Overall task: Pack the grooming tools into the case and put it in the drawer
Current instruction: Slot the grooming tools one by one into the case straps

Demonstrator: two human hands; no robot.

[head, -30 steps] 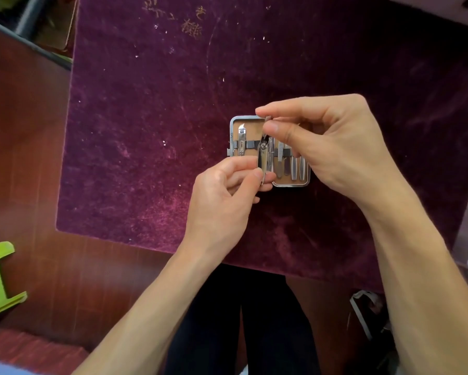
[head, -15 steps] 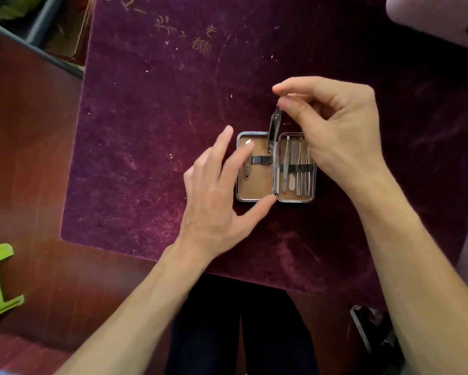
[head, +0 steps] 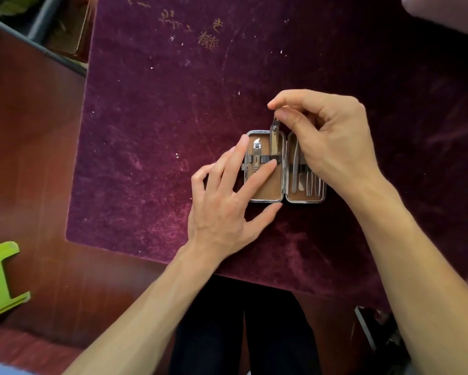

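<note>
A small metal-framed case (head: 268, 194) with tan lining lies open on the purple velvet mat (head: 173, 131). A nail clipper (head: 256, 155) sits under the strap in its left half. Several slim tools (head: 308, 185) are strapped in the right half. My right hand (head: 332, 139) pinches the top of a second clipper (head: 274, 139), whose lower end is under the left half's strap. My left hand (head: 222, 207) rests on the left half, index fingertip beside the strap, thumb at the case's near edge.
The mat covers a dark red wooden table (head: 32, 158). A lime-green plastic object (head: 0, 277) lies at the left edge. A pale object (head: 449, 12) shows at the top right corner. My dark-trousered legs are below the table edge.
My left hand let go of the second clipper and moved onto the case. My right hand lifted the clipper upright and slid its lower end down under the strap.
</note>
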